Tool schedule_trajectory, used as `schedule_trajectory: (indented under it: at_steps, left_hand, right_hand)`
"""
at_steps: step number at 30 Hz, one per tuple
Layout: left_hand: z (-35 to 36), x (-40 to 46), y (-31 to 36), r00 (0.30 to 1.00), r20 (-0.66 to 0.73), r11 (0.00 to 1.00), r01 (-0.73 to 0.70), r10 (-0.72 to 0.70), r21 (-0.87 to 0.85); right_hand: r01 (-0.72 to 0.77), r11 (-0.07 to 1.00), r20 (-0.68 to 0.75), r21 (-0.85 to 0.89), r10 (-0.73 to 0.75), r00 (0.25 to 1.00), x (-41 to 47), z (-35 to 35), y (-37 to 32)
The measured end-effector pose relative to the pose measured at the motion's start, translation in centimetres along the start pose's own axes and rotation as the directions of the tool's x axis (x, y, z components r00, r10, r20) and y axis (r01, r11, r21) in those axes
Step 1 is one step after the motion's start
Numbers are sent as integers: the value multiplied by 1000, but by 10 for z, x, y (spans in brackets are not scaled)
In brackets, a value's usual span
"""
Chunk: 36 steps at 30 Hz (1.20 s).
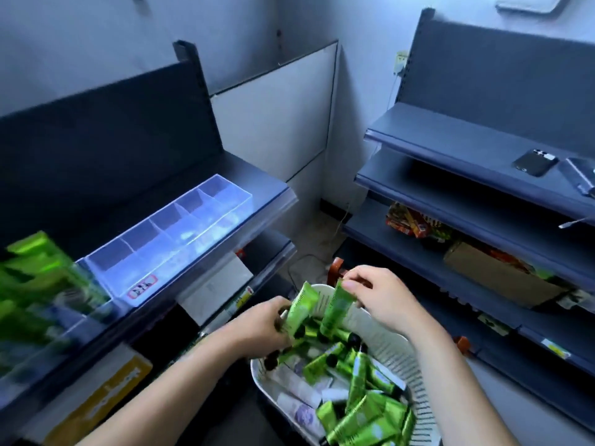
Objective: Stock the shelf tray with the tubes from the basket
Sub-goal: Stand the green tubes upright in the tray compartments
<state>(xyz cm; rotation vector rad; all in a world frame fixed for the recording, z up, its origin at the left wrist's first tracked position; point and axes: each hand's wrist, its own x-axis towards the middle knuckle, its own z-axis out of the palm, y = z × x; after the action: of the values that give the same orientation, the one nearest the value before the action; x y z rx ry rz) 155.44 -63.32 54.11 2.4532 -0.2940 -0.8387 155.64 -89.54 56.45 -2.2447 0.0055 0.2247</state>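
Observation:
A white basket (396, 346) at the bottom centre holds several green tubes with black caps (363, 410) and a few pale ones. My left hand (260, 326) grips a green tube (301, 309) upright over the basket's far rim. My right hand (383, 300) pinches the crimped top of a second green tube (338, 309) beside it. On the dark left shelf lies a clear divided tray (225, 204) with bare compartments. Further left, a blurred tray section holds standing green tubes (35, 284).
A second dark shelving unit (483, 175) stands at the right, with a black phone (535, 162) on an upper shelf and packaged goods (415, 223) lower down. A white panel (277, 111) leans in the corner. Cables trail on the floor between the units.

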Motion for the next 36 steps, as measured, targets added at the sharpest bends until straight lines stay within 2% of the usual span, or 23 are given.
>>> schedule_trajectory:
  at_steps: [4, 6, 10, 14, 18, 23, 29, 36]
  left_hand:
    - [-76, -57, -6, 978, -205, 948, -89, 26, -307]
    - [-111, -84, -9, 950, -313, 910, -143, 16, -388]
    - [-180, -138, -22, 838, -543, 866, -235, -50, -442]
    - [-244, -177, -44, 750, -650, 853, -254, -124, -456]
    - [-287, -182, -83, 753, -646, 876, -219, -128, -429]
    - [-313, -156, -120, 822, -543, 938, -33, -171, -346]
    - [-318, -117, -151, 860, -485, 987, 130, -160, -97]
    - [-316, -92, -175, 849, -501, 956, 264, -167, 129]
  right_hand:
    - [198, 978, -48, 64, -195, 980, 20, -13, -81]
    - [303, 949, -56, 86, -299, 953, 28, -11, -120]
    - [452, 881, -50, 139, -449, 892, 43, 6, -194]
    - [534, 821, -28, 204, -540, 841, 62, 31, -253]
    - [562, 800, 9, 210, -577, 817, 82, 60, -298]
    - [553, 805, 79, 214, -578, 812, 107, 100, -332]
    - [534, 832, 159, 148, -553, 818, 127, 144, -347]
    - [538, 840, 251, -74, -506, 825, 149, 190, -338]
